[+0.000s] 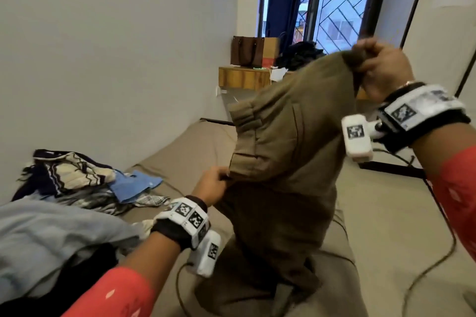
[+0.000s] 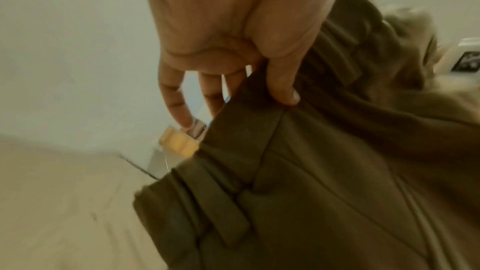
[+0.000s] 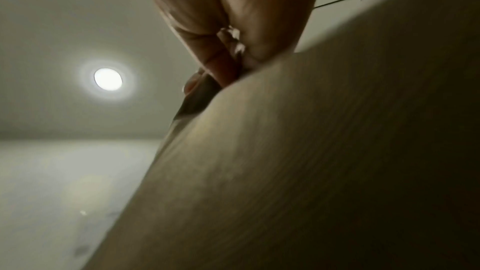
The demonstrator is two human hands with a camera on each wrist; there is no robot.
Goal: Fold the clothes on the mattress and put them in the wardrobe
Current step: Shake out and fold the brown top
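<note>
A pair of olive-brown trousers hangs in the air over the tan mattress, its lower part trailing on the bed. My right hand grips the waistband high at the upper right. Lower down, my left hand pinches the waistband edge. In the left wrist view the thumb presses on the trousers by the belt loops. The right wrist view shows curled fingers closed over the trousers, which fill most of that frame.
A heap of unfolded clothes lies at the left of the mattress, with a pale blue garment nearest me. A wooden side table with a brown bag stands by the window. Cables run across the floor at right.
</note>
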